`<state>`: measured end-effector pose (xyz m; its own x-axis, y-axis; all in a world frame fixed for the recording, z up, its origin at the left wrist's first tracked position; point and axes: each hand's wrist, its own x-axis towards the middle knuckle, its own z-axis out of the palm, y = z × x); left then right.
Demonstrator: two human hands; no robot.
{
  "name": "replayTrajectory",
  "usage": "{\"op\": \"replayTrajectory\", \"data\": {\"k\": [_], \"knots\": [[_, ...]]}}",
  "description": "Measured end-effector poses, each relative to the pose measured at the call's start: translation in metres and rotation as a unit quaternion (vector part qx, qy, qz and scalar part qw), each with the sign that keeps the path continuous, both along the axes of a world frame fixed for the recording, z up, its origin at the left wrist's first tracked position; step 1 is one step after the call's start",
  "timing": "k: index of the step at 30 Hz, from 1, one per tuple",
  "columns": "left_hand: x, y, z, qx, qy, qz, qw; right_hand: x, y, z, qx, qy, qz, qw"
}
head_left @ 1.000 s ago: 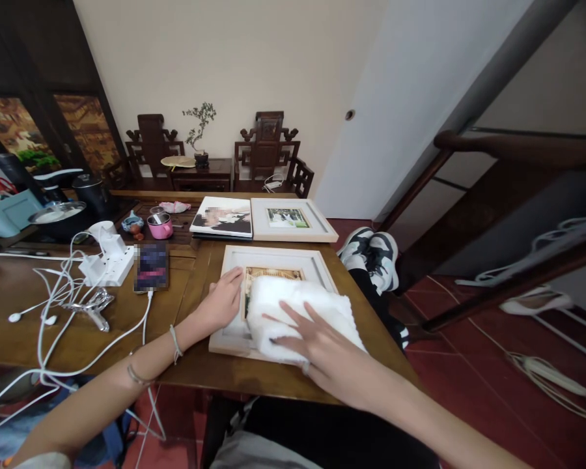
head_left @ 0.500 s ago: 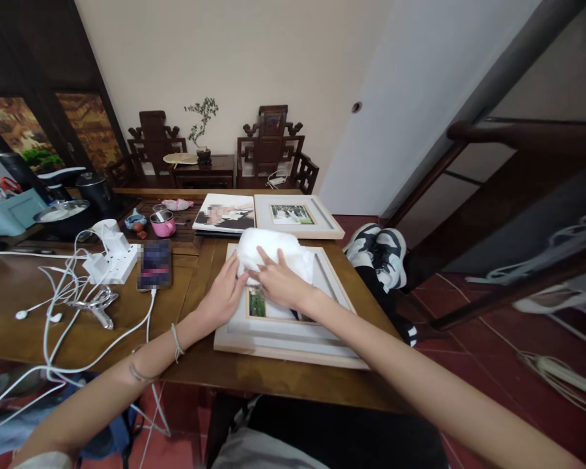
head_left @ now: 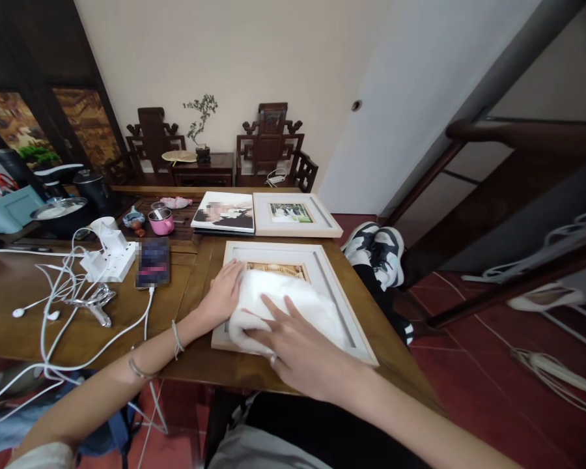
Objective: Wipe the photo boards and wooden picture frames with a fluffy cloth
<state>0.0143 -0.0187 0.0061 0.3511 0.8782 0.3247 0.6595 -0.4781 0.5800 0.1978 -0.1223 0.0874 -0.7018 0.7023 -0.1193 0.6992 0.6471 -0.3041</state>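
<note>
A picture frame (head_left: pixel 317 255) with a pale wood border and a grey inner mount lies flat on the wooden table before me. Over the lower part of its picture is a soft white cloth (head_left: pixel 297 293), perhaps tissue, its near left edge curled. My right hand (head_left: pixel 293 339) presses this cloth onto the frame, fingers spread over the top and the thumb side tucked beneath the curled edge. At the frame's left edge, my left hand (head_left: pixel 222 293) rests with fingers stretched flat, their tips beside the cloth. The cloth and hand hide most of the picture.
Behind lie another framed photo (head_left: pixel 293 213) and a white-topped picture panel (head_left: pixel 224 212). To the left are a charging phone (head_left: pixel 152 260), a power strip (head_left: pixel 120 260), tangled cables, a silver hair claw (head_left: pixel 97 303) and a pink cup (head_left: pixel 161 221). Sneakers (head_left: pixel 376 251) show beyond the table's right edge.
My right hand has drawn the white cloth toward me, from the frame's far side to its near side. The upper picture now shows. My left hand stays at the left edge, slightly lower.
</note>
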Motion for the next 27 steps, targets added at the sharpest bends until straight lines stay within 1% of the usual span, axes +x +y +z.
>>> {"op": "replayTrajectory", "data": {"k": [3, 5, 7, 11, 13, 14, 16, 20, 23, 25, 27], "knots": [[-0.004, 0.004, -0.001, 0.01, -0.002, -0.018, 1.0, -0.011, -0.001, -0.008, 0.031, 0.009, -0.023, 0.999], [-0.006, 0.004, -0.003, 0.016, 0.001, -0.029, 0.999, -0.005, -0.003, -0.011, 0.042, 0.006, -0.03, 0.999], [-0.006, 0.004, -0.005, 0.018, 0.004, -0.034, 0.999, 0.014, -0.008, -0.014, 0.048, -0.011, -0.045, 0.998], [-0.006, 0.002, -0.012, 0.014, 0.005, -0.035, 0.999, 0.064, -0.02, -0.017, 0.07, -0.066, -0.089, 0.991], [-0.006, 0.002, -0.014, 0.013, 0.005, -0.028, 1.0, 0.078, -0.024, -0.017, 0.079, -0.076, -0.099, 0.989], [-0.005, 0.002, -0.014, 0.014, 0.005, -0.022, 1.0, 0.079, -0.024, -0.017, 0.078, -0.077, -0.1, 0.989], [-0.005, 0.001, -0.013, 0.016, 0.01, -0.011, 1.0, 0.071, -0.023, -0.015, 0.067, -0.074, -0.096, 0.99], [-0.002, 0.0, -0.008, 0.014, 0.022, 0.006, 1.0, 0.027, -0.011, -0.009, 0.03, -0.034, -0.06, 0.997], [-0.001, 0.0, -0.005, 0.015, 0.029, 0.0, 0.999, 0.0, -0.003, -0.009, 0.034, 0.021, -0.026, 0.999], [-0.003, 0.001, -0.005, 0.013, 0.035, -0.014, 0.999, -0.003, -0.002, -0.011, 0.045, 0.038, -0.019, 0.998], [-0.005, 0.001, -0.007, 0.011, 0.037, -0.023, 0.999, 0.008, -0.006, -0.014, 0.05, 0.029, -0.027, 0.998]]}}
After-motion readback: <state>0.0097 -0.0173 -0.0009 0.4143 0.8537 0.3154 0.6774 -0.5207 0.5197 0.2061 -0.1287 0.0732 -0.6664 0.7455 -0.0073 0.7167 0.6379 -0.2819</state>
